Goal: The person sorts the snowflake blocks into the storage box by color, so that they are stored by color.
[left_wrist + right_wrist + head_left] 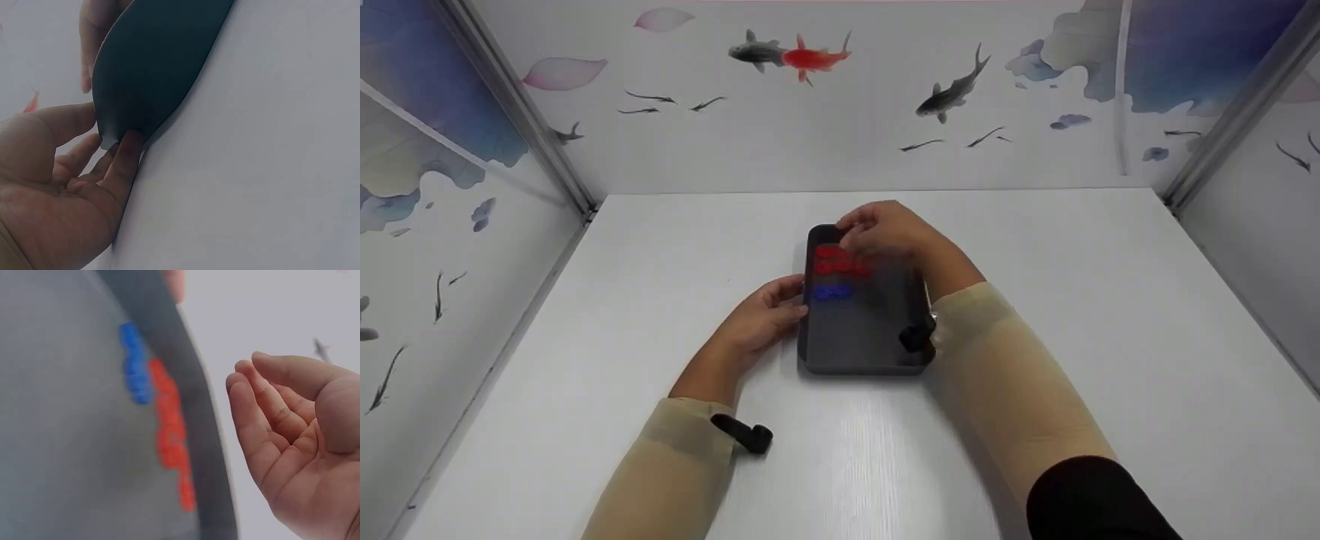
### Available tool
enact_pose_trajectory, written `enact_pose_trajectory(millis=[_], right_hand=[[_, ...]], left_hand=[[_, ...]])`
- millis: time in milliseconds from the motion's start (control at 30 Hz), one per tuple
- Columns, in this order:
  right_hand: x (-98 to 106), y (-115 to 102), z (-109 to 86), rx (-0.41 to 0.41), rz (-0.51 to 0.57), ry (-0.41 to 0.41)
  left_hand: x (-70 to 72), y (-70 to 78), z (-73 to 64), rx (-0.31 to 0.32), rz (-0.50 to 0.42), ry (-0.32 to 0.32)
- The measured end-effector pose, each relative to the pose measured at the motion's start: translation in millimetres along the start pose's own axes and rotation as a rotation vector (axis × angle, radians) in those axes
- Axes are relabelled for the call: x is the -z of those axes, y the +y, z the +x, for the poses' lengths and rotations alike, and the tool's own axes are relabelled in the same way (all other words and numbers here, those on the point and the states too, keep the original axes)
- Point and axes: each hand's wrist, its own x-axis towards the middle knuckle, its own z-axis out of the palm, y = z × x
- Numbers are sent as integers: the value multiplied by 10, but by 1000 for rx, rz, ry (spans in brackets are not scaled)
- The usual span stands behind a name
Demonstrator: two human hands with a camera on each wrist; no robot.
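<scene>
A dark grey rectangular tray (pixel 877 330) lies on the table. At its left side, my left hand (pixel 761 319) touches the outer wall with thumb and fingertips; the left wrist view shows the thumb at the rim and a finger (pixel 128 154) against the wall. Small red lobed pieces (pixel 840 261) lie together at the far left inside the tray. A short row of blue lobed pieces (pixel 832 291) sits nearer to me. Over the tray's far end is my right hand (pixel 885 229), its fingers loosely bent. In the right wrist view, nothing shows between its thumb and fingertips (pixel 239 396).
The white table (pixel 660 247) surrounds the tray. Printed panels (pixel 847 135) with painted fish stand behind it and at both sides, with metal corner posts (pixel 532 112). Black strap ends (pixel 744 433) stick out from my sleeves.
</scene>
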Motion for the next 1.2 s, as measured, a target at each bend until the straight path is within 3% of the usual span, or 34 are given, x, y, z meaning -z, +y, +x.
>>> enact_pose_trajectory(millis=[233, 400, 567, 700, 1200], right_hand=[[301, -32, -305, 72, 67, 60], [486, 140, -501, 72, 78, 116], [624, 375, -611, 20, 98, 166], [709, 532, -620, -19, 137, 205], [923, 1028, -585, -189, 112, 328]], left_hand=[[-5, -5, -6, 4, -6, 18], [-6, -3, -11, -5, -13, 10], [-13, 1, -12, -1, -12, 10], [-12, 3, -11, 0, -10, 17], [-14, -22, -1, -10, -26, 8]])
